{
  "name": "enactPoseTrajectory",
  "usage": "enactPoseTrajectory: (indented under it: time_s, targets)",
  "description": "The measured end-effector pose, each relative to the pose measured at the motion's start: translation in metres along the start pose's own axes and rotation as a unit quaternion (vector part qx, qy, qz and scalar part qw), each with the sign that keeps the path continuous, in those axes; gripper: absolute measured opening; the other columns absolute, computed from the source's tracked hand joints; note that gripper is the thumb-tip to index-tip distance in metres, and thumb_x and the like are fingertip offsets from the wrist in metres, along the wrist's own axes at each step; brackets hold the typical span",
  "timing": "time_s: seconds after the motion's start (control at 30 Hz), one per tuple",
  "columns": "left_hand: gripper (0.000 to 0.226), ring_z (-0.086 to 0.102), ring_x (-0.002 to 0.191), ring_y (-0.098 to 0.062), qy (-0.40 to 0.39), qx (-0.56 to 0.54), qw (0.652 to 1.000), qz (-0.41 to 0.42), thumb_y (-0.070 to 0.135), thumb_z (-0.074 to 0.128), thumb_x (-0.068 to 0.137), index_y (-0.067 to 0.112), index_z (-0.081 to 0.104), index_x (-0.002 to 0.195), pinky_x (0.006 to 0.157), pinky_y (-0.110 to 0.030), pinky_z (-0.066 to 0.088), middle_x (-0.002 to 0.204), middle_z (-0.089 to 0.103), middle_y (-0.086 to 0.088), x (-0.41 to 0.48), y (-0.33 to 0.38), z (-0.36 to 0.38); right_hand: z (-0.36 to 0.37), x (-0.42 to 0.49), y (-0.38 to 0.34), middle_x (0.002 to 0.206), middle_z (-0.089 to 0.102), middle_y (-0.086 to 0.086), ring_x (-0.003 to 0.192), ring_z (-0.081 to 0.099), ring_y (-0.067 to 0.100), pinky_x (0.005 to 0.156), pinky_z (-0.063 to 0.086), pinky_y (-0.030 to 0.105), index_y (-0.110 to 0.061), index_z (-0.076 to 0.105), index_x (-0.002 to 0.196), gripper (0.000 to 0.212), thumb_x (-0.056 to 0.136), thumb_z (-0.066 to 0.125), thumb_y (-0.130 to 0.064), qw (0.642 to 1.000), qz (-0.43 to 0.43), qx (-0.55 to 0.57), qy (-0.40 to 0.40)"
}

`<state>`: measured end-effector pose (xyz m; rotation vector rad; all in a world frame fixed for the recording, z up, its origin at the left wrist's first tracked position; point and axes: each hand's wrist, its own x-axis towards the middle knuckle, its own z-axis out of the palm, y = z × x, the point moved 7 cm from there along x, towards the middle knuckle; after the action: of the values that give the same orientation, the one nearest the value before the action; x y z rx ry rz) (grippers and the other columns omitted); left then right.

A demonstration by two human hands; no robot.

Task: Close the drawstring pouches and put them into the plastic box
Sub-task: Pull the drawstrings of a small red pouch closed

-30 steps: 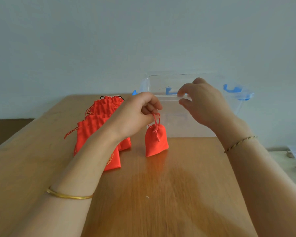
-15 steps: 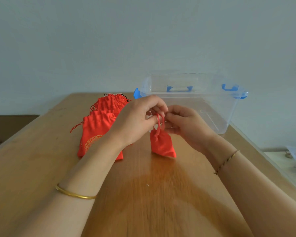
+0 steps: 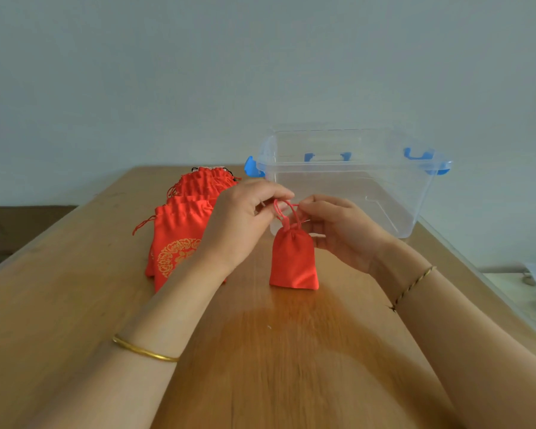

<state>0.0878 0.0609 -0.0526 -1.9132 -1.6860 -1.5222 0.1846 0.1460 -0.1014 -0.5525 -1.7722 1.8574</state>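
A small red drawstring pouch (image 3: 293, 261) stands upright on the wooden table (image 3: 75, 305), its neck gathered tight. My left hand (image 3: 245, 221) pinches the red cord loop at the pouch's top from the left. My right hand (image 3: 338, 227) pinches the same cord from the right. Behind them, at the back right, a clear plastic box (image 3: 415, 193) with blue latches sits open and looks bare inside. A row of several larger red pouches (image 3: 180, 236) with gold print lies to the left, partly hidden by my left forearm.
The wall stands right behind the table's far edge. The table's right edge runs close past the box. Bare wood stretches across the near half of the table between my forearms.
My right hand came off the box rim and joined the left at the pouch's cord. The pouch now stands a little closer to me, and the box is seen further back.
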Motion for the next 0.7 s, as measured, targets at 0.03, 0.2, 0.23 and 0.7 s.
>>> enactPoseTrajectory:
  time_s: [0.03, 0.2, 0.23, 0.7]
  targets:
    - [0.018, 0.061, 0.079, 0.002, 0.006, -0.015, 1.000, -0.025, 0.004, 0.066, 0.081, 0.012, 0.073, 0.095, 0.075, -0.014, 0.048, 0.085, 0.069, 0.006, -0.003, -0.004, -0.002, -0.002, -0.001, -0.002, 0.081, 0.067, 0.002, 0.074, 0.061, 0.014, 0.072, 0.047, 0.028, -0.014, 0.059, 0.076, 0.020, 0.093, 0.047, -0.016, 1.000, -0.008, -0.005, 0.012]
    - [0.018, 0.064, 0.077, -0.005, 0.003, -0.024, 0.991, -0.129, 0.009, 0.057, 0.090, 0.012, 0.071, 0.101, 0.074, -0.023, 0.051, 0.085, 0.070, -0.001, -0.017, -0.020, -0.008, -0.004, -0.003, -0.007, 0.079, 0.068, 0.000, 0.074, 0.063, 0.011, 0.073, 0.049, 0.028, -0.013, 0.057, 0.074, 0.024, 0.095, 0.047, -0.019, 0.997, -0.037, -0.034, 0.060]
    - [0.017, 0.064, 0.079, -0.008, 0.003, -0.012, 0.991, -0.136, 0.011, 0.055, 0.092, 0.012, 0.071, 0.098, 0.074, -0.023, 0.049, 0.085, 0.070, 0.000, -0.018, -0.021, -0.009, -0.006, -0.004, -0.008, 0.078, 0.068, 0.000, 0.076, 0.062, 0.011, 0.073, 0.049, 0.028, -0.013, 0.057, 0.072, 0.025, 0.094, 0.047, -0.019, 0.996, -0.040, -0.033, 0.076]
    - [0.049, 0.065, 0.082, -0.016, 0.055, -0.400, 0.849, -0.341, 0.023, 0.040, 0.098, 0.015, 0.035, 0.051, 0.079, -0.032, 0.043, 0.088, 0.072, -0.005, -0.036, -0.038, 0.006, -0.015, -0.011, 0.023, 0.062, 0.065, -0.002, 0.051, 0.057, 0.006, 0.048, 0.044, 0.019, -0.013, 0.046, 0.063, 0.028, 0.092, 0.046, -0.013, 0.959, 0.022, 0.228, 0.168]
